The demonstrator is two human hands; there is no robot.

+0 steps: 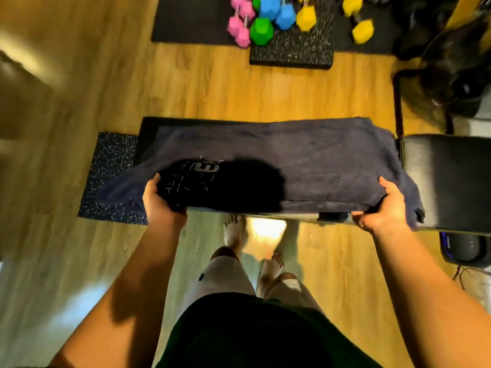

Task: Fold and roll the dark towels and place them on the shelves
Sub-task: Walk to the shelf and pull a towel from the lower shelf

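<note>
While the dark towel (305, 160) lies spread across the table (147, 139), left hand (159, 200) and right hand (382, 208) each grip its near edge, well apart — fold looks barely started, rolling and shelving still to do.

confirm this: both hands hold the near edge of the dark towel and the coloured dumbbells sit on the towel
Not quite. The left hand and right hand do hold the near edge of the dark towel, but the head view shows the coloured dumbbells on black floor mats beyond it, not on the towel.
</note>
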